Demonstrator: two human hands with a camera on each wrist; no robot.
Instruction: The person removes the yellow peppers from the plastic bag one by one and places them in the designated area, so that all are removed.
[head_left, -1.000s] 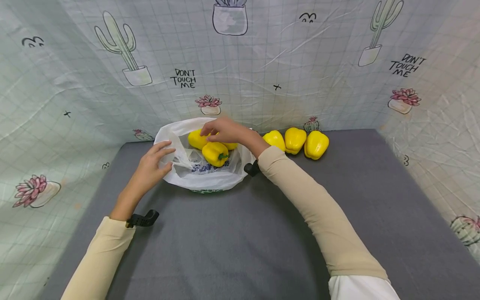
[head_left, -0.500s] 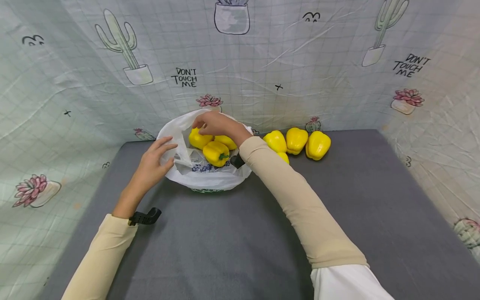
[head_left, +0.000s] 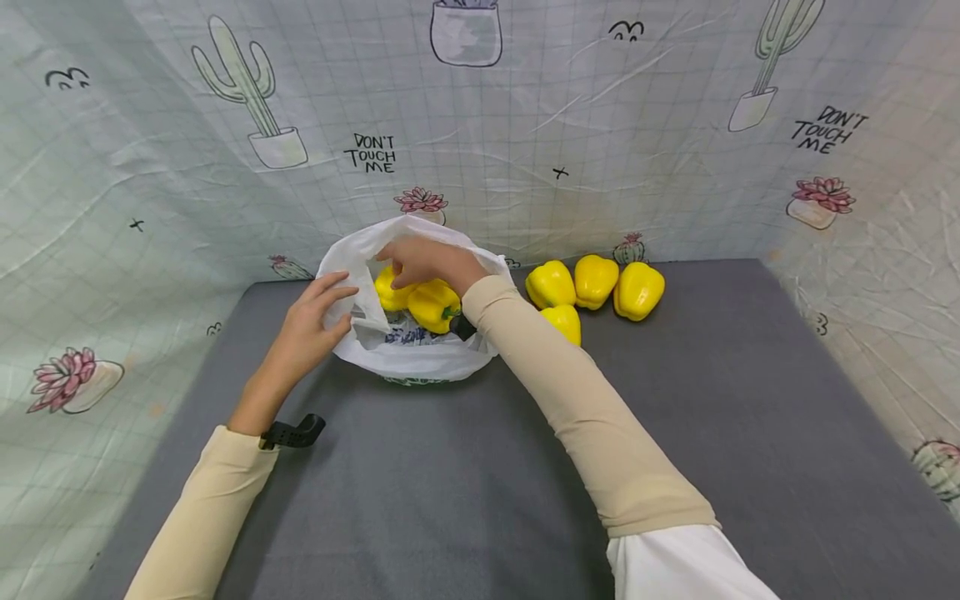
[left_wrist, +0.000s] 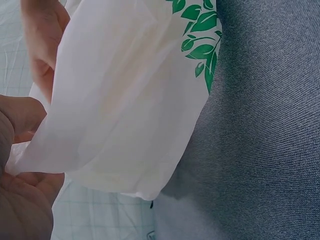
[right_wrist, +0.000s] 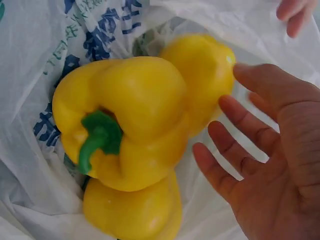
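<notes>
A white plastic bag with green leaf print lies mouth up near the back of the table. Inside it, a yellow bell pepper with a green stem rests against a second bell pepper and a third bell pepper. At the bag's left rim, my left hand pinches the plastic between thumb and fingers, as the left wrist view shows. My right hand is inside the mouth, over the peppers. Its fingers are spread and hold nothing; the thumb is close to the second pepper, and contact is unclear.
Right of the bag, several more yellow bell peppers stand in a cluster, one of them partly behind the right sleeve. A grey cloth covers the table. A cactus-printed sheet hangs behind and at both sides.
My right hand has moved left, deeper into the bag's mouth, and the bag's back rim stands higher. The right forearm has shifted left, uncovering another pepper outside. My left hand stays at the rim.
</notes>
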